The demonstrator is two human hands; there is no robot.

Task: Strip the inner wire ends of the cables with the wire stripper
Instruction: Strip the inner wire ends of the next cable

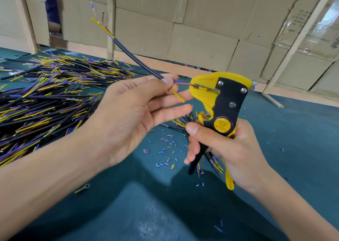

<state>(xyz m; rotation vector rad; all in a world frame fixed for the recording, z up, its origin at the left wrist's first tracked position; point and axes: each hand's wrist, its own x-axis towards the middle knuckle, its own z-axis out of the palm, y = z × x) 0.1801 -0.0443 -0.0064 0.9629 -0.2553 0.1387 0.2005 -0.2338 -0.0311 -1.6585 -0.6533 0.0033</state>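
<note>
A teal table point(293, 134) carries a big heap of black cables point(45, 97) at left. The right hand point(225, 149) grips the yellow wire stripper point(222, 101) by its handles. The left hand point(132, 105) pinches one black cable point(135, 59), its brown wire point(183, 83) seemingly inside the stripper's mouth. Cut insulation bits point(167, 145) lie below.

Glossy plastic wire stripper point(220, 101), matt felt-like table point(293, 130).
</note>
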